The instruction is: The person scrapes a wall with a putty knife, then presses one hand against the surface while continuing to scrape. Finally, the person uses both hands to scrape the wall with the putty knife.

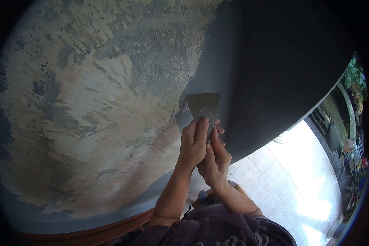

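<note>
A metal paint scraper (204, 104) with a wide flared blade points upward, its broad edge right at the grey painted part of the wall (214, 53). My left hand (194, 141) is closed on it, the thumb lying along the lower blade. Just to the right, my right hand (216, 160) wraps its fingers round the lower end, so the handle is mostly hidden. Pale specks dot my left hand and wrist. Left of the blade spreads a large scraped patch (110, 110), where the grey paint is off and beige and whitish layers show with ragged streaks.
On the right the wall turns into a dark surface (283, 69) with a curved-looking edge. Below it lies a pale tiled floor (270, 176) in bright light. Plants (355, 80) and assorted objects stand at the far right. A reddish-brown wooden strip (82, 234) runs along the wall's bottom.
</note>
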A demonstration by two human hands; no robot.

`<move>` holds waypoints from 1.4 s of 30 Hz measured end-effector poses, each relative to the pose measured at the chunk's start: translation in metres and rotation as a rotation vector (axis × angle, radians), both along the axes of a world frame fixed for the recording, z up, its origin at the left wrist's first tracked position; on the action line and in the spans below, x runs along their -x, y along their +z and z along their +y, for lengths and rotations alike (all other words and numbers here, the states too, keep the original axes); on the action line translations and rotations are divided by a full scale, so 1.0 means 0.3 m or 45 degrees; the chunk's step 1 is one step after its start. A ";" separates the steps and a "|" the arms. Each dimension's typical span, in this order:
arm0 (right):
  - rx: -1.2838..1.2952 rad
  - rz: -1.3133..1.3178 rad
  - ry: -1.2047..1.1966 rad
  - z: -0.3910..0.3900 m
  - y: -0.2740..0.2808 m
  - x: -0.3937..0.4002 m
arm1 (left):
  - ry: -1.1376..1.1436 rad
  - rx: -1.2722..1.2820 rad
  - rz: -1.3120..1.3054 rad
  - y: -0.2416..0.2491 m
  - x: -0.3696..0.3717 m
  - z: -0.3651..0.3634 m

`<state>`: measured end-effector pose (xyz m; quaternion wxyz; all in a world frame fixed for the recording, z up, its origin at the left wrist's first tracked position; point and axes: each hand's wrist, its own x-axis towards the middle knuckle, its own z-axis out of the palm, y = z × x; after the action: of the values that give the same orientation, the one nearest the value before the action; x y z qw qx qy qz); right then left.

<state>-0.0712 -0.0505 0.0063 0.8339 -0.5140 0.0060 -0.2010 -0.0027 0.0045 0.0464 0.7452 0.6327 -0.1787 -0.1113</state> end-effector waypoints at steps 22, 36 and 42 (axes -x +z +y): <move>0.255 0.000 -0.090 -0.009 -0.038 0.014 | 0.150 -0.038 0.030 -0.036 0.038 0.006; 0.029 0.063 -0.066 0.021 -0.037 0.015 | 0.155 -0.121 0.033 -0.022 0.033 0.008; -0.020 0.000 -0.030 0.019 -0.063 -0.001 | 0.146 -0.194 -0.042 -0.033 0.011 0.007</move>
<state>-0.0708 -0.0448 -0.0125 0.8356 -0.5072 0.0138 -0.2108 -0.0059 0.0066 0.0365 0.6970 0.6985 -0.1454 -0.0715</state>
